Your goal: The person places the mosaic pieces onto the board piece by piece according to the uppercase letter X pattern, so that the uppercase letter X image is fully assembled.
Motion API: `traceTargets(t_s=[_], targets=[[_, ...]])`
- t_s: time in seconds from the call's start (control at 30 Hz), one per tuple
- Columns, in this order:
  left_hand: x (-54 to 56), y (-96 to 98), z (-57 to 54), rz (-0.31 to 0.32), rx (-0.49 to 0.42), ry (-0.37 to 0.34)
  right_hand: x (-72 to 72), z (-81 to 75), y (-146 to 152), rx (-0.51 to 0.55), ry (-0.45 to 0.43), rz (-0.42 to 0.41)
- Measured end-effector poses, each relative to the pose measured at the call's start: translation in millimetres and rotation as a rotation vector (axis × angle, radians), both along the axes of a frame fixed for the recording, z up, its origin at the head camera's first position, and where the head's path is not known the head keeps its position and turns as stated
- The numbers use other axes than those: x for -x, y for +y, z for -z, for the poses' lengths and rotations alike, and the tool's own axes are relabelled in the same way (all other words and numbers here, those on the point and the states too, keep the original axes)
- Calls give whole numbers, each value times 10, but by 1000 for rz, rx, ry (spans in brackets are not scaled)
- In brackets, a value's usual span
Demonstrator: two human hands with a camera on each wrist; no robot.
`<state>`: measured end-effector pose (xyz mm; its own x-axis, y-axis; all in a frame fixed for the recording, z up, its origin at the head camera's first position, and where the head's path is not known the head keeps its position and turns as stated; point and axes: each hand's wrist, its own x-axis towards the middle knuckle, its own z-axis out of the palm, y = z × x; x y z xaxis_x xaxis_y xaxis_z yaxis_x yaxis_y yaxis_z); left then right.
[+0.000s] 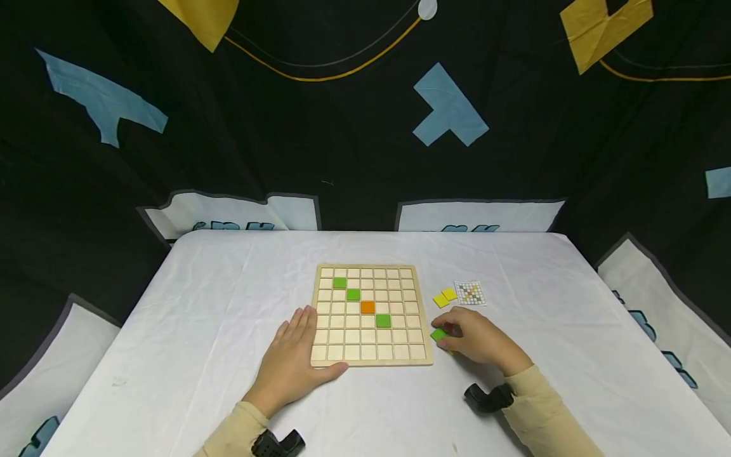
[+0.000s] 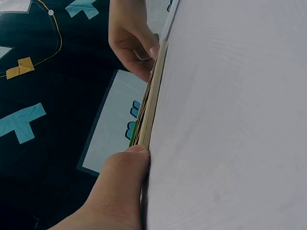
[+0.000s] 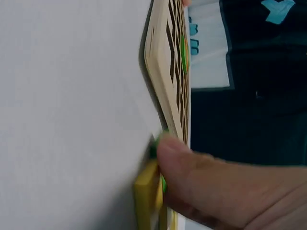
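Observation:
A square wooden grid board [image 1: 352,364] lies on the white table, with green tiles [image 1: 383,320] and one orange tile [image 1: 368,307] in its cells on a diagonal. Against the board's left side rests my left hand [image 1: 292,365], fingers straight, thumb along the near edge. Just off the right side, my right hand [image 1: 478,336] pinches a green tile [image 1: 438,334] between thumb and fingers. Close under that thumb, the right wrist view has a yellow tile [image 3: 143,194]. Part of the green tile is hidden by the hand.
Two loose yellow tiles [image 1: 441,301] lie beyond my right hand, beside a small printed card [image 1: 470,293] with a coloured grid. White cloth covers the table [image 1: 228,304]. Behind its far edge hangs a dark curtain [image 1: 354,139] with blue and yellow shapes.

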<state>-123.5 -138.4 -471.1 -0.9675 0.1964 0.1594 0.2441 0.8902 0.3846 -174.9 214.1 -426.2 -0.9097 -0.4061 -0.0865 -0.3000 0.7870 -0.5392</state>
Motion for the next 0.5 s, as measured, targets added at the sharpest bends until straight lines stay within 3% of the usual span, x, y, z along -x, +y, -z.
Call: traceTargets(t_s=[0.2, 0.37, 0.5], targets=[[3, -3, 3, -5, -3, 1, -9, 7, 59, 38, 1, -16], [7, 0, 5, -3, -2, 0, 15, 17, 34, 73, 16, 60], [6, -1, 11, -5, 1, -6, 37, 27, -22, 101, 78, 128]])
